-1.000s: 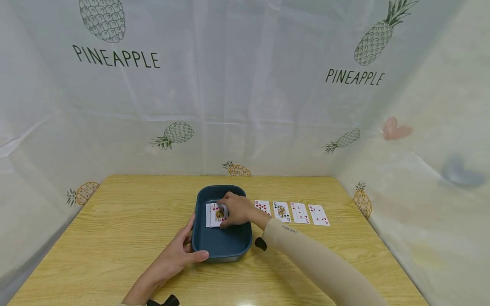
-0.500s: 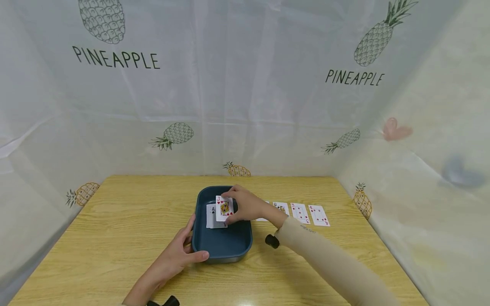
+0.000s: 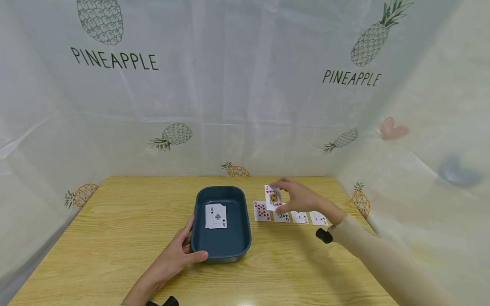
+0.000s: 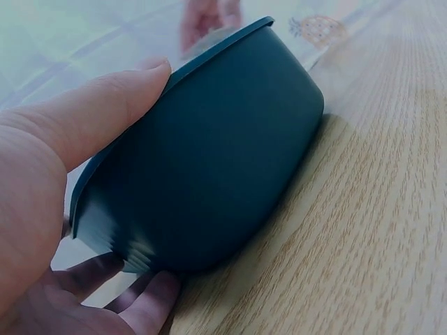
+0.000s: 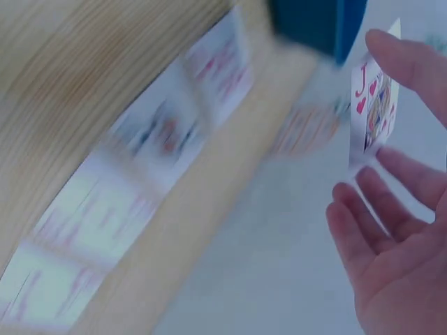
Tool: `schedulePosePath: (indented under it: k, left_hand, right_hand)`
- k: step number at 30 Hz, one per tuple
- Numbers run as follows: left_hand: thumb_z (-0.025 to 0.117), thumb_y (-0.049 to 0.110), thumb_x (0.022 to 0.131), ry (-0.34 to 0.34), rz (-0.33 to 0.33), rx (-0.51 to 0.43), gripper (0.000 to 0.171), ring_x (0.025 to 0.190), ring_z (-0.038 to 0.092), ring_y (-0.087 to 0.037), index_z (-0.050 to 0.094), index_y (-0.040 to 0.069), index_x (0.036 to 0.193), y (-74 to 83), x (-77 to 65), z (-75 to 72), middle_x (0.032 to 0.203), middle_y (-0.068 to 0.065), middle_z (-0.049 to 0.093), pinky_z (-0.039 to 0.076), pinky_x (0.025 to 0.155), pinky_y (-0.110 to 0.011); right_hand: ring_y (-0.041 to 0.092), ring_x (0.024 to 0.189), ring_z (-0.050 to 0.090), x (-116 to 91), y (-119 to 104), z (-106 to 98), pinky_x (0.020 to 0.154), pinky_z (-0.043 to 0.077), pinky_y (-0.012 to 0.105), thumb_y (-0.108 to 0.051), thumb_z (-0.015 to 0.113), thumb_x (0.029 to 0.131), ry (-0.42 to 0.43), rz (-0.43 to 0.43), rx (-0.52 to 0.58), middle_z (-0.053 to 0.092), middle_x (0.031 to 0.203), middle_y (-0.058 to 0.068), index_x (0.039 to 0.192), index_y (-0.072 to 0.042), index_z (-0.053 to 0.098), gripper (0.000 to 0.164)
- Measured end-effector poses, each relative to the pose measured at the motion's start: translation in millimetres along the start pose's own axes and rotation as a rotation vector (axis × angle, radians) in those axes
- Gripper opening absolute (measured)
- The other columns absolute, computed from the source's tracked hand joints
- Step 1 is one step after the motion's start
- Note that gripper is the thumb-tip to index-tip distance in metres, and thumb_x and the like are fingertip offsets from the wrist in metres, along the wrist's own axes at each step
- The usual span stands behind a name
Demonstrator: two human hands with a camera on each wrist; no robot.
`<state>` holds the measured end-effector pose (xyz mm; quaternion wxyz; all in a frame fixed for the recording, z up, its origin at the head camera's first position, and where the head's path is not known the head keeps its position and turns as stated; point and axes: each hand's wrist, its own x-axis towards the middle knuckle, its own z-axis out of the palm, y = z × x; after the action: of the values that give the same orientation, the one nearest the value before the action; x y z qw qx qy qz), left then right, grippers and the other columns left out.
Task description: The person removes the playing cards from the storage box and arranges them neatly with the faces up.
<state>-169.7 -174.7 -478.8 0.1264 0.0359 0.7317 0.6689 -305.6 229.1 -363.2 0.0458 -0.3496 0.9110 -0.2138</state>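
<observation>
My right hand (image 3: pixel 300 196) pinches a jack of hearts playing card (image 3: pixel 272 197) between thumb and fingers. It is over the row of cards on the table, right of a dark blue plastic tray (image 3: pixel 239 246). In the right wrist view the same jack of hearts (image 5: pixel 375 105) is seen nearly edge-on. My left hand (image 3: pixel 174 257) grips the tray's near left corner, thumb on the rim and fingers against the outer side, as the left wrist view shows with the tray wall (image 4: pixel 209 153). A small stack of cards topped by the ace of spades (image 3: pixel 216 216) lies inside the tray.
On the wooden table (image 3: pixel 126 221) right of the tray lie a ten of hearts (image 3: pixel 262 211), a queen (image 3: pixel 281 217), a three of diamonds (image 3: pixel 299 217) and a four (image 3: pixel 319 218) in one row. Pineapple-printed curtains (image 3: pixel 237 85) close off the back and sides.
My right hand has lifted the jack of hearts off the stack in the tray, uncovering the ace of spades, and carried it rightward over the row. The left hand and tray have stayed put.
</observation>
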Motion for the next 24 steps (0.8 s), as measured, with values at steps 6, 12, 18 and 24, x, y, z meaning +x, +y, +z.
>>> schedulePosePath:
  k: [6, 12, 18, 24]
  left_hand:
    - [0.091, 0.02, 0.088, 0.007, 0.001, 0.006, 0.119, 0.132, 0.062, -0.037, 0.009, 0.032, 0.173, -0.9, -0.2, -0.2, 0.167, -0.023, 0.021, 0.058, 0.102, -0.043]
    - [0.089, 0.019, 0.09, -0.015, 0.008, -0.011, 0.118, 0.132, 0.061, -0.037, 0.006, 0.03, 0.173, -1.3, 0.0, -0.6, 0.168, -0.024, 0.017, 0.059, 0.101, -0.041]
    - [0.089, 0.019, 0.089, -0.011, 0.014, -0.006, 0.117, 0.132, 0.062, -0.037, 0.008, 0.031, 0.173, -0.4, 1.0, -0.4, 0.168, -0.023, 0.017, 0.059, 0.101, -0.04]
    - [0.088, 0.019, 0.09, -0.022, 0.013, -0.005, 0.117, 0.131, 0.062, -0.036, 0.005, 0.028, 0.173, -0.1, 1.2, -0.2, 0.168, -0.024, 0.016, 0.059, 0.1, -0.038]
  right_hand:
    - [0.045, 0.129, 0.057, -48.4, 53.6, -25.2, 0.104, 0.05, 0.063, -0.028, 0.092, 0.086, 0.014, 0.075, -0.055, 0.057, 0.143, 0.019, 0.151, -0.001, 0.055, 0.08]
    - [0.051, 0.127, 0.056, -88.9, 94.8, -38.2, 0.102, 0.051, 0.065, -0.028, 0.091, 0.086, 0.006, 0.172, -0.058, 0.054, 0.143, 0.023, 0.15, 0.001, 0.055, 0.079]
    - [0.052, 0.122, 0.059, -115.7, 118.6, -45.7, 0.097, 0.054, 0.064, -0.027, 0.092, 0.085, -0.003, 0.23, -0.085, 0.055, 0.137, 0.026, 0.147, 0.004, 0.057, 0.078]
    - [0.051, 0.112, 0.063, -130.4, 135.8, -45.4, 0.088, 0.058, 0.06, -0.025, 0.093, 0.083, -0.053, 0.25, -0.115, 0.056, 0.133, 0.029, 0.147, 0.004, 0.057, 0.079]
